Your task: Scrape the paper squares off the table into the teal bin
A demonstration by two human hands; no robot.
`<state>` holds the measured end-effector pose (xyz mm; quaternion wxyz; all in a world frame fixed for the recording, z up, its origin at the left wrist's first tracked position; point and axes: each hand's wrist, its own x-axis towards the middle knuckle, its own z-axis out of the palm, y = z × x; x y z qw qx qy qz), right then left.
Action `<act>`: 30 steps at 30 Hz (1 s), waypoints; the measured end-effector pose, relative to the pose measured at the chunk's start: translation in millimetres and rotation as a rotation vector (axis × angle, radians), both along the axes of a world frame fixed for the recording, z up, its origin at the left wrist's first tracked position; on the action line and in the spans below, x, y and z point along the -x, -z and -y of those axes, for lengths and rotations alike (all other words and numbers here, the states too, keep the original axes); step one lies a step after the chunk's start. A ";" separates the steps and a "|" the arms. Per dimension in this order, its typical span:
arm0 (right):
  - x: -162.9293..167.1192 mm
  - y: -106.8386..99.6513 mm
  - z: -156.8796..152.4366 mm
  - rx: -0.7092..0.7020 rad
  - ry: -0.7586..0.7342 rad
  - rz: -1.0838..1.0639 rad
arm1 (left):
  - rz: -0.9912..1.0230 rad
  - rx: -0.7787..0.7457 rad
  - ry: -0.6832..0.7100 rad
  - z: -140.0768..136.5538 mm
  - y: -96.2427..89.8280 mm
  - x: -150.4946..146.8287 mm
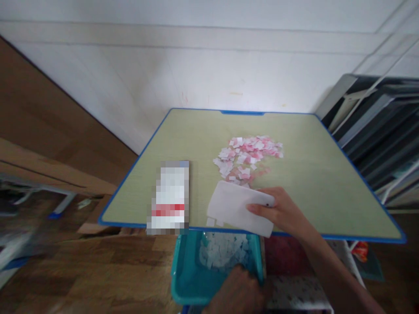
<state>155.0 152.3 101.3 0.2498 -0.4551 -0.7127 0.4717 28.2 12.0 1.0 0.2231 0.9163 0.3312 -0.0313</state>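
The tabletop (327, 187) is pale yellow-green, its edging (360, 239) bright blue. The loose paper scraps (257, 148) mix white with blotchy pink; a faint pink smear (264, 171) tints the surface beside them. The flat card (232, 203) is plain white with one small black spot. The basin (183, 290) is teal, the floorboards (131, 270) brown wood-grain, the wall (209, 69) off-white.

No text, label, brand or number can be read. The rectangular object (172, 187) at the near left of the tabletop (327, 183) is pixelated, its red band (168, 210) included, so any lettering there is hidden. The white flat piece (232, 207) in the right hand (281, 209) bears a small dark spot (267, 204); the pink-and-white paper scraps (253, 149) beyond are too small to read.
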 end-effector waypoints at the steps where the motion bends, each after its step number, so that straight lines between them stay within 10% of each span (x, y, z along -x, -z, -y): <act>1: 1.2 -0.7 -0.1 -0.009 -0.016 -0.003 | -0.003 -0.002 0.003 -0.4 -0.4 0.0; 30: -35.8 -24.8 14.6 -0.084 -0.112 0.052 | 0.020 -0.091 -0.007 0.7 3.7 1.2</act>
